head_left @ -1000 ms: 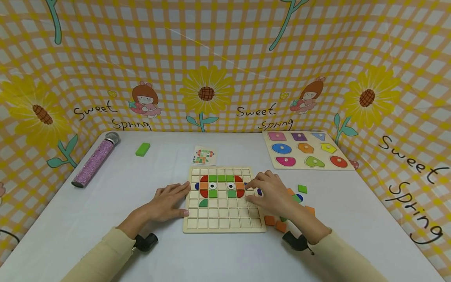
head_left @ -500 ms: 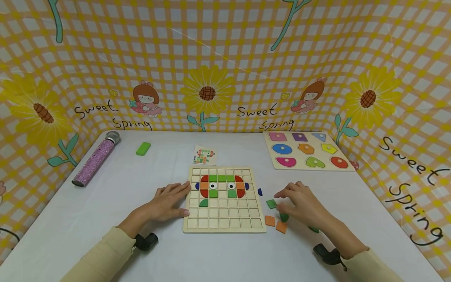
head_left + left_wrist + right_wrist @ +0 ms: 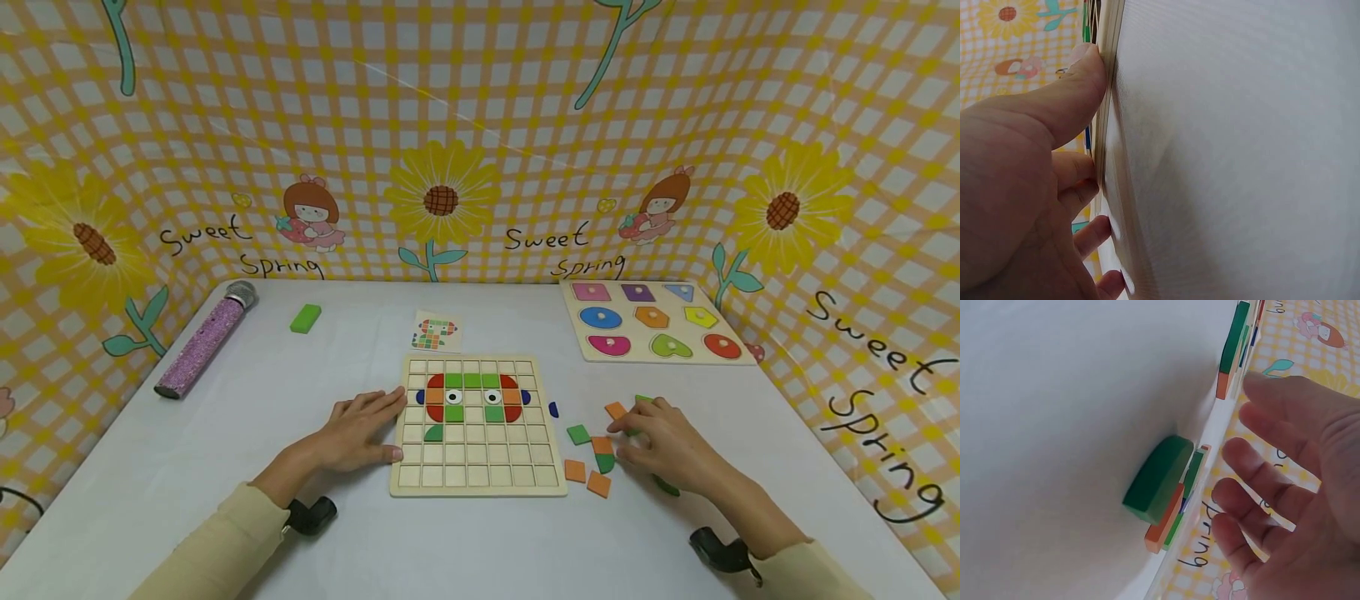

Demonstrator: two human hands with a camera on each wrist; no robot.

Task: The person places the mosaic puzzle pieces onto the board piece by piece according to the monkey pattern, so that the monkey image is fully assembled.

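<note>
A wooden grid board [image 3: 487, 476] lies mid-table, carrying red, orange, green and blue tiles and two eye tiles. My left hand [image 3: 352, 429] touches the board's left edge with extended fingers and thumb. Right of the board, my right hand [image 3: 667, 442] is over loose tiles, its thumb and fingers apart with nothing seen between them. Around it lie a green square tile [image 3: 578, 434], several orange square tiles [image 3: 575, 471] and a green quarter-round tile [image 3: 604, 463]. The hand partly covers other green tiles. A blue half-round tile [image 3: 553, 409] lies beside the board's right edge.
Behind the board lies a small pattern card [image 3: 437, 332]. A shape puzzle board [image 3: 641, 337] sits at the back right. A green block [image 3: 305, 318] and a pink glitter microphone [image 3: 202, 346] are at the back left. Patterned cloth [image 3: 480, 108] rises behind the table.
My right hand has left a blue half-round tile at the board's right side and moved right over the loose tiles. My left hand stays in place.
</note>
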